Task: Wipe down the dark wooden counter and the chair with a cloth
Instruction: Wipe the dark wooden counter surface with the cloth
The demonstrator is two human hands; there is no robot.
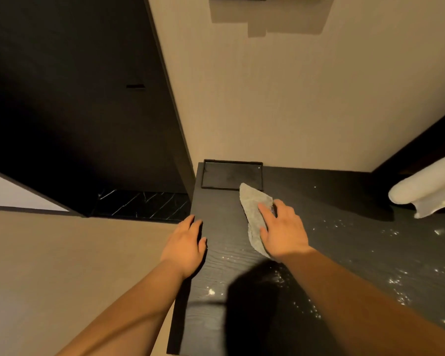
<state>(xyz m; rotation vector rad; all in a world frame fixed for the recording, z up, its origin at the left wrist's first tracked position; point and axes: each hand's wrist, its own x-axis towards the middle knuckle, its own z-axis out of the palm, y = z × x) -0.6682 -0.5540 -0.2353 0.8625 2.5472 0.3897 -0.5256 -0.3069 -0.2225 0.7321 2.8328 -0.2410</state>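
My right grip [280,229], fingers flat and clasping nothing, presses the grey cloth [253,209] on the dark desk [344,240], its tip touching the black tray [229,176] at 12 o'clock, so I judge a forward stroke could shove that tray; my left grip [188,242] rests open-fingered at 9 o'clock.

Counter [224,258]: near-black, with a wavy wood-grain pattern that is clearest at 6 to 7 o'clock of the cloth.
Cloth [253,209]: pale grey-green, plain, nubby surface.
Specks [393,281]: white, glinting, scattered over the counter from 3 to 5 o'clock of the cloth.
Tray [229,176]: black, plain, at 12 o'clock of the cloth.
Towel [427,191]: white, at 3 o'clock.
Marble ledge [144,204]: black with thin white veins, at 9 o'clock.
Wall [280,98]: beige, faint fine texture, warm yellowish cast.
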